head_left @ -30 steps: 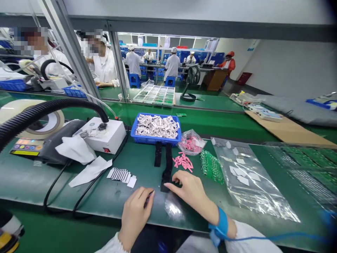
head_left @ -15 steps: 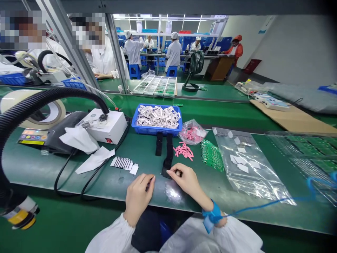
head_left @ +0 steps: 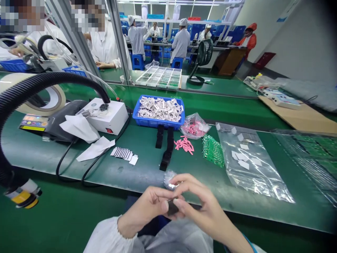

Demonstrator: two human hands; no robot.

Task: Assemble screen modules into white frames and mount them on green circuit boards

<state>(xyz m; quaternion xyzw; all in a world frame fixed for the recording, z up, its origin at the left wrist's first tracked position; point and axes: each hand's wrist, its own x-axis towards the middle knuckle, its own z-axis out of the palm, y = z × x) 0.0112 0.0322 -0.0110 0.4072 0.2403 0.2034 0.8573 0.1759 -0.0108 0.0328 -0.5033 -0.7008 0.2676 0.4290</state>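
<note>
Between the left hand (head_left: 146,212) and the right hand (head_left: 204,203), a small dark piece (head_left: 172,207) is pinched in the fingers of both, its exact type not determinable; a crumpled clear plastic film (head_left: 170,179) sits just beyond the fingertips. Ahead of the hands on the green bench mat (head_left: 147,165), black straps (head_left: 165,151) lie nearest, loose pink pieces (head_left: 184,144) and green circuit boards (head_left: 212,151) lie to their right, and a blue tray (head_left: 158,123) of white packets stands farthest.
</note>
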